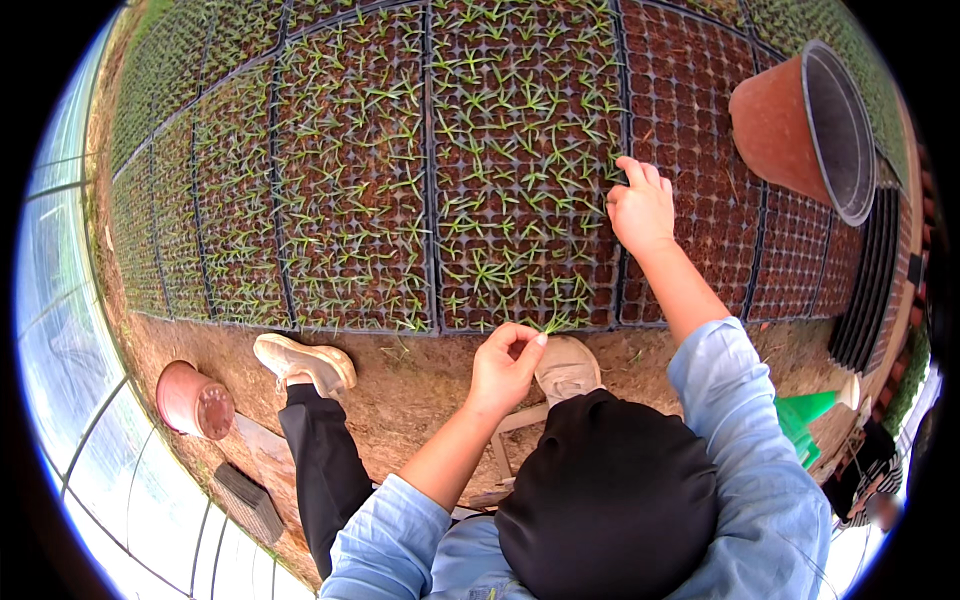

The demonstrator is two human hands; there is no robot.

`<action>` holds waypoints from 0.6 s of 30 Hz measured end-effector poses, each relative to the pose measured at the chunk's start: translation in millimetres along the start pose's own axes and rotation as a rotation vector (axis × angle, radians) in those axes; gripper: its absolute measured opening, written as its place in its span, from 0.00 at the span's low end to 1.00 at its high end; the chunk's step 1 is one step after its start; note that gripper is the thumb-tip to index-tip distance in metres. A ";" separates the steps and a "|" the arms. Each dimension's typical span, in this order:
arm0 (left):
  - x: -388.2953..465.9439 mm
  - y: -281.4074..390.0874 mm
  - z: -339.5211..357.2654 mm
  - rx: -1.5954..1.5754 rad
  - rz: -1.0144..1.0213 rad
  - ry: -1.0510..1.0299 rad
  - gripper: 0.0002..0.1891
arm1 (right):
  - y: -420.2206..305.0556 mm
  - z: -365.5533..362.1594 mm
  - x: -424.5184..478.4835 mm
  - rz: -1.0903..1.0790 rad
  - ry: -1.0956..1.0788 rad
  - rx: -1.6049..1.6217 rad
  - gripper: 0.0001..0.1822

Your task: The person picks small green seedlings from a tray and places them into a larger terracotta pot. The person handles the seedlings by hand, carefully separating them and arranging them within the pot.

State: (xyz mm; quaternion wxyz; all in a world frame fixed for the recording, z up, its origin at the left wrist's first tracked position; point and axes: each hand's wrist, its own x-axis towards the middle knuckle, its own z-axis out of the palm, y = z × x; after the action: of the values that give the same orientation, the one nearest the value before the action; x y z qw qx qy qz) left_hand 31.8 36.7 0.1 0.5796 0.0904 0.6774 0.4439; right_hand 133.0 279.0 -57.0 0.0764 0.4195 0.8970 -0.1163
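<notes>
My left hand [508, 369] is near the front edge of a planted plug tray [529, 330], thumb and forefinger pinched together. Green blades of a small bunch of seedlings [556, 322] fan out from those fingertips. Farther forward, my right hand [642, 208] reaches down to the right rim of the same tray, beside a seedling there. Its fingertips are bent toward the cells, and whether they grip anything is hidden. Thin green seedlings [491, 271] stand in rows in the dark soil of this tray. To its right lies a plug tray [690, 150] of soil-filled cells with no seedlings showing.
A large brown plastic pot [776, 127] lies tipped over the right-hand trays. Stacked black trays [866, 277] stand at far right, near a green plastic object [806, 420]. Another pot [191, 397] and a grey block-like stack [247, 501] are at left. Another person [862, 476] is at lower right.
</notes>
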 end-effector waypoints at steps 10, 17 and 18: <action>1.2 5.4 -12.6 -0.007 -0.029 0.042 0.06 | 37.6 -30.4 -42.1 -0.119 0.068 0.175 0.13; -2.2 1.4 -6.4 -0.027 -0.013 0.010 0.06 | 27.1 -8.6 -43.0 -0.170 -0.059 0.137 0.09; -4.2 3.6 -7.2 -0.021 -0.017 0.022 0.06 | 28.5 -4.4 -41.6 -0.161 -0.092 0.135 0.08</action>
State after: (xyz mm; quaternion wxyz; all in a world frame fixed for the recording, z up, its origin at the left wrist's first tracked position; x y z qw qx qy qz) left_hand 25.4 32.6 5.1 0.5769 0.0739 0.6798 0.4469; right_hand 181.3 267.3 -47.0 0.0795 0.3445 0.9135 -0.2012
